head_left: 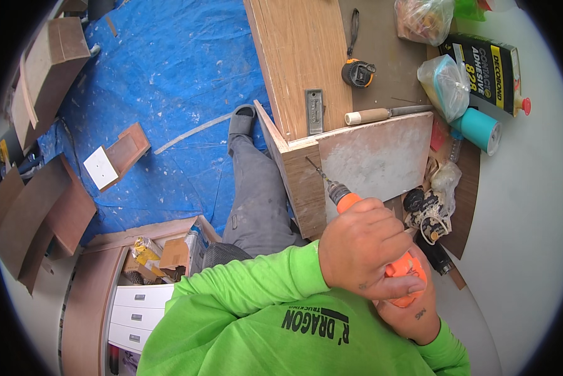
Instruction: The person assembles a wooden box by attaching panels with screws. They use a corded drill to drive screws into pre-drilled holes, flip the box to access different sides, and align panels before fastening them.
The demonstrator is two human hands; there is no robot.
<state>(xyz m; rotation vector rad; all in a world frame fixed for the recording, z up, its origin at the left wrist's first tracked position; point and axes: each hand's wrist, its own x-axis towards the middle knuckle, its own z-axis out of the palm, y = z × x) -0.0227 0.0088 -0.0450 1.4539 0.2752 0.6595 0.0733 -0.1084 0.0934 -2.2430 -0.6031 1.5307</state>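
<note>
An orange power drill [348, 201] is gripped in both of my hands. My left hand [364, 245] wraps over the top of its body, fingers closed. My right hand [413, 316] is closed around the rear and handle, partly hidden behind the left. The thin drill bit [317, 168] points up and left, its tip at a small dark spot on the wooden side panel [303, 194]. Whether the tip has entered the wood I cannot tell. Beside the bit lies a white-smeared board [375, 160].
Above the panel lie a metal recessed pull [314, 113], a wooden-handled chisel [367, 116] and a tape measure [358, 73]. A black adhesive can [482, 72] and a turquoise tumbler [480, 131] stand right. Wood pieces [126, 153] rest on blue sheeting [168, 69]; white drawers [137, 316] are lower left.
</note>
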